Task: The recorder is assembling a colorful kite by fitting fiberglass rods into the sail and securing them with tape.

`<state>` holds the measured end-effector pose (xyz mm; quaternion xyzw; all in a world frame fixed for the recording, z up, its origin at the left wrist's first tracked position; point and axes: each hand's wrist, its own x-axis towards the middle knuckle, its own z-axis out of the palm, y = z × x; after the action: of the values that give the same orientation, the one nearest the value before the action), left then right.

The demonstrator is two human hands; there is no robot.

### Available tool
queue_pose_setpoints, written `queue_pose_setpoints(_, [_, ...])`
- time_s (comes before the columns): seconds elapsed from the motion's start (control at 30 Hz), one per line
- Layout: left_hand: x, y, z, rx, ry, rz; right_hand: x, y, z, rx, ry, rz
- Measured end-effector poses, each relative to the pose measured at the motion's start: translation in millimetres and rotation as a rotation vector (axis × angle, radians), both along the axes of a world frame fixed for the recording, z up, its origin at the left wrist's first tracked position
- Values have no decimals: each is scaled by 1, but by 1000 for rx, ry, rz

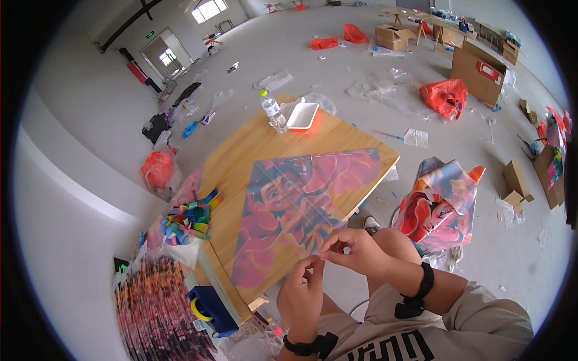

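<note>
Just past the near edge of a wooden table (226, 198), my left hand (301, 295) and my right hand (358, 253) meet with their fingertips pinched together. Whatever lies between the fingertips is too small to make out. A pink and dark printed sheet (253, 253), shaped like a kite and crossed by thin pale rods, lies flat on the tabletop. Its near corner comes close to my fingers; whether they touch it I cannot tell. Black bands circle both wrists.
On the table's far end stand a water bottle (274, 112) and a white-and-red tray (302, 117). Colourful strips (189, 219) pile at its left edge. A blue box (214, 311) sits near left. Another printed sheet (436, 207) and a red bag (444, 96) lie right.
</note>
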<state>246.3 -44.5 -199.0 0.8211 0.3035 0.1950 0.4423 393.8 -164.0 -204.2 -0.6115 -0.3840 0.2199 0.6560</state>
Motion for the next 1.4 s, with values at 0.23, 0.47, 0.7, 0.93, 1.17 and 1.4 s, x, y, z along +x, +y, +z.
queue_pose_setpoints(0.23, [94,56,-6,-222,-278,-24,71,53,11,65,-251,-254])
queue_pose_setpoints(0.47, [210,123,-11,164,-377,-121,170,120,-4,150,299,-316])
queue_pose_setpoints(0.7, [301,166,-52,-235,-198,-141,265,155,-55,202,343,-249])
queue_pose_setpoints(0.93, [339,185,-109,-321,-62,-78,305,177,-104,-133,36,-426])
queue_pose_setpoints(1.17, [361,199,-152,-231,-78,-80,325,207,-156,-221,-105,-534])
queue_pose_setpoints(1.4, [370,198,-166,-180,-8,31,331,211,-161,-317,-183,-516])
